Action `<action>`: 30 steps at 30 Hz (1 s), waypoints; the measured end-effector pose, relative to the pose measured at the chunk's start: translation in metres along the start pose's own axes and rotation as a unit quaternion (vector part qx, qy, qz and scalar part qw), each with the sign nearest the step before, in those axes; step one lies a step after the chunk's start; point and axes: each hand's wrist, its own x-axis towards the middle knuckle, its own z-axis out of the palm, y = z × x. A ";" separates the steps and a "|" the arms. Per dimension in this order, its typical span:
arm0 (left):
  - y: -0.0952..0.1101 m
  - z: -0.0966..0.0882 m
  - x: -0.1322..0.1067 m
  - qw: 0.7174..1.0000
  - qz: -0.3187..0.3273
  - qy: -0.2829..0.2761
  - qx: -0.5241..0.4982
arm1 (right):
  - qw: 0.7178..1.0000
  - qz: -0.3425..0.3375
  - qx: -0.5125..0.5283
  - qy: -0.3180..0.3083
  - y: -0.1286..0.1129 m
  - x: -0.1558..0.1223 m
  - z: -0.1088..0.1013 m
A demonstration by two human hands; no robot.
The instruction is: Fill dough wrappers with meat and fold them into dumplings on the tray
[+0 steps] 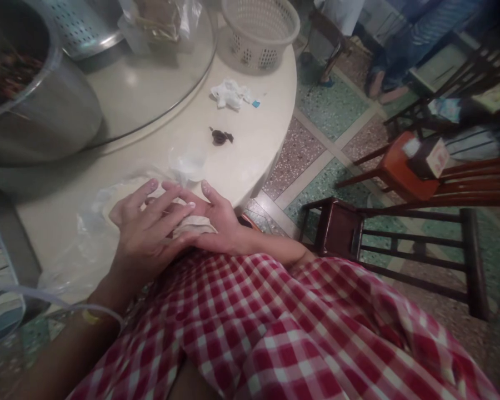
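Note:
A pale, soft piece that looks like dough (pixel 195 224) rests on the upturned palm of my right hand (pixel 227 222), its fingers pointing left beneath my other hand. Over it, palm down, lies my left hand (pixel 145 239), with fingers stretched and spread and its thumb beside the piece. White powder marks the fingertips. Part of the pale piece is hidden between the hands. Under and behind my left hand, a larger pale mass (pixel 119 203) lies on a clear plastic sheet (pixel 73 255) on the table.
A deep metal pot (pixel 66 116) of dark filling stands left, near a perforated metal container (pixel 83 25). On the round table (pixel 262 139) are a plastic basket (pixel 264 47), crumpled tissue (pixel 229 94) and a dark wrapper (pixel 220 136). Chairs (pixel 341 228) stand right; other people are beyond.

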 end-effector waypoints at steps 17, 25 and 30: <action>0.011 0.000 -0.017 0.991 -0.057 0.083 0.089 | 0.995 -0.065 -0.005 0.070 0.005 0.001 0.019; 0.014 -0.002 -0.026 0.984 -0.048 0.108 0.137 | 0.988 -0.103 0.009 0.112 0.013 0.002 0.025; 0.013 0.000 -0.029 0.975 -0.047 0.109 0.189 | 0.989 -0.111 0.025 0.090 0.012 0.003 0.023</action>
